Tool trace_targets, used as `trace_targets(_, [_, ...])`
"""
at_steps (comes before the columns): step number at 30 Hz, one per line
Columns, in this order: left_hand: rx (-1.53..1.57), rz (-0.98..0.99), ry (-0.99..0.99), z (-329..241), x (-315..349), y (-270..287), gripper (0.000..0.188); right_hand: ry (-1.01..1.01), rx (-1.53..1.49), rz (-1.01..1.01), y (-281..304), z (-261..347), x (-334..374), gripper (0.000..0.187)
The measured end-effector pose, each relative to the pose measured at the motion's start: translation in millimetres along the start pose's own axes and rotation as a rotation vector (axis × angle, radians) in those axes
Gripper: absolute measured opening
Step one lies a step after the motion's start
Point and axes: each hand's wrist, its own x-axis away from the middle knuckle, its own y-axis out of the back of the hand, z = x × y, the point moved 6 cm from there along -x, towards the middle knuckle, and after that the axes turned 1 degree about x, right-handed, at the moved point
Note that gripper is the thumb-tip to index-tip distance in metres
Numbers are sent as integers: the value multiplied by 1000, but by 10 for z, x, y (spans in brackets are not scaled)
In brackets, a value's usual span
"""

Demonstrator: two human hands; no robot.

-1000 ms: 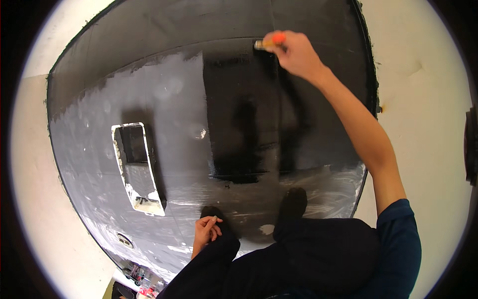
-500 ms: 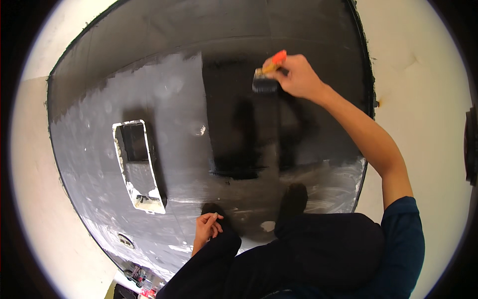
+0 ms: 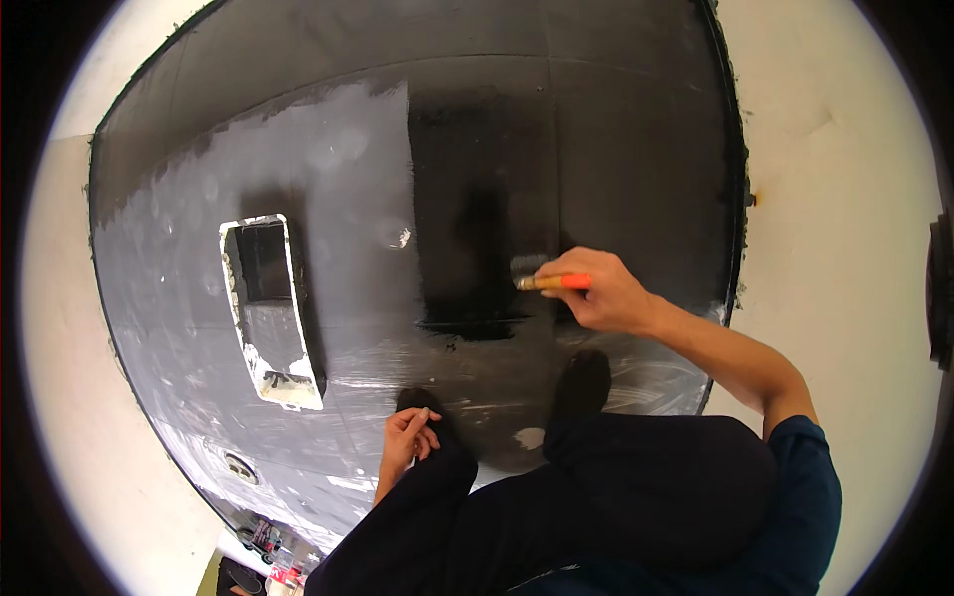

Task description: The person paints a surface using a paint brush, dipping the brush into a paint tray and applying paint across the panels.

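My right hand [image 3: 608,293] is closed round the handle of a paintbrush [image 3: 550,282], which is wooden yellow with a red-orange end. Its dark, wide bristles lie against the floor [image 3: 348,238], within a band of glossy wet black coating [image 3: 462,238]. To the left of that band the floor is a duller grey. Down by my left knee rests my left hand [image 3: 409,437], its fingers loosely curled, with nothing visible in them.
A long white-rimmed tray [image 3: 309,358], with black liquid at its far end, stands on the grey floor to the left. Closer in is a round drain [image 3: 239,468]. Pale walls [image 3: 825,248] with black-coated lower edges flank the floor. Bottles and other clutter [image 3: 285,576] fill the lower left corner.
My right hand has drawn the paintbrush toward me down the black band, and the brush handle has turned to lie nearly level. My left hand has hardly moved.
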Motion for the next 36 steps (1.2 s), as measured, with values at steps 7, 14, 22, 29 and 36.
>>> trace_targets(7, [8, 37, 0, -28, 6, -39, 37, 30, 63, -161, 339, -333, -699, 18])
trace_targets(14, [23, 37, -47, 23, -11, -10, 37, 225, 318, -424, 784, -256, -1355, 24])
trace_targets(22, [19, 33, -32, 11, -5, -5, 35, 248, 277, -115, -37, -9, -397, 43])
trace_targets(29, [24, 63, -20, 16, -21, -11, 35, 4, -62, 111, -321, 311, 197, 26])
trace_targets(36, [37, 66, -56, 45, -26, 0, 35, -256, -340, -116, 132, 32, -172, 23])
